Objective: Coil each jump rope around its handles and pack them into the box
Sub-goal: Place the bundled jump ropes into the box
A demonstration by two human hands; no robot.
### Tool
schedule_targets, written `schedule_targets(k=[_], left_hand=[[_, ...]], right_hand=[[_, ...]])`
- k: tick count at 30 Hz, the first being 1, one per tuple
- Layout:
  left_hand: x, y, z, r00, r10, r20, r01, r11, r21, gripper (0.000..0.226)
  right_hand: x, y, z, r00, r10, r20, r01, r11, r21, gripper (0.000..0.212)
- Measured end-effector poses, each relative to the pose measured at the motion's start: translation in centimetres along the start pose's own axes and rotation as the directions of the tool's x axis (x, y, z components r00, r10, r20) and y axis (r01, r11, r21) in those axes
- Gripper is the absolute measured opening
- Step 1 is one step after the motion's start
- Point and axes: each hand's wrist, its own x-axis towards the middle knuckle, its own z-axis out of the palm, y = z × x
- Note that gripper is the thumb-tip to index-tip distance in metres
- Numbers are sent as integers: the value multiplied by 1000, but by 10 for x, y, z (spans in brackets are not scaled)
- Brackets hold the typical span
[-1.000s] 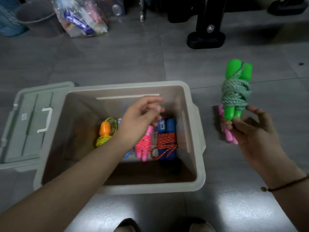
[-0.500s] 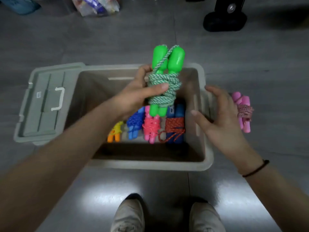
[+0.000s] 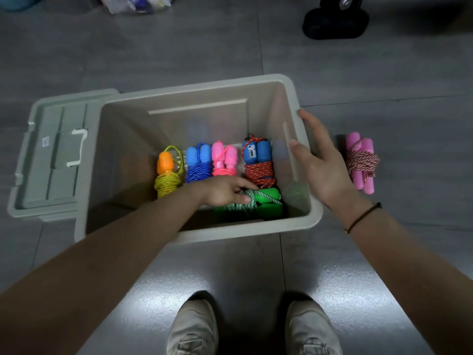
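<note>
While the left hand (image 3: pixel 225 190) grips the green rope (image 3: pixel 266 199) in the box (image 3: pixel 194 90), the right hand (image 3: pixel 325 170) is spread

Glossy grey tile floor (image 3: pixel 204 47) reflecting overhead light.

A plain indoor room, home or storeroom unclear: grey tiled floor (image 3: pixel 179 60), stuffed plastic bag (image 3: pixel 135 3), black stand base (image 3: pixel 335 25).

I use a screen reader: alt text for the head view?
A left hand holds a coiled green jump rope inside a box beside four coiled ropes; the open right hand is at its rim, near a pink rope on the floor.
</note>
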Motion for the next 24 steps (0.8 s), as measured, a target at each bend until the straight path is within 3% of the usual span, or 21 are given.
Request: schedule_targets(k=[5, 8, 11, 14, 16, 19, 24], left_hand=[[5, 1, 9, 994, 90, -58, -73, 963, 259, 53], [6, 5, 9, 979, 170, -112, -104, 891, 441, 55], [7, 7, 7, 960, 218, -178, -74, 805, 589, 53], [9, 3, 6, 967, 188, -169, -73, 848, 524, 52], [8, 1, 4, 971, 171, -168, -79, 890, 449, 50], [6, 0, 1, 973, 141, -184, -75, 943, 324, 45], [5, -5, 2, 978, 93, -185, -71, 990, 123, 43]], right_hand=[[2, 5, -5, 999, -33, -11, 33, 999, 23, 49], [2, 11, -12, 999, -43, 9, 42, 996, 83, 42], [0, 32, -25, 994, -25, -106, 38, 993, 115, 39], [3, 71, -43, 954, 67, -293, -97, 991, -90, 52], [7, 99, -58, 922, 142, -360, -260, 917, -304, 62], [13, 128, -72, 921, 237, -308, -339, 879, -336, 67], [15, 142, -84, 952, 180, -246, -281, 833, -477, 61]])
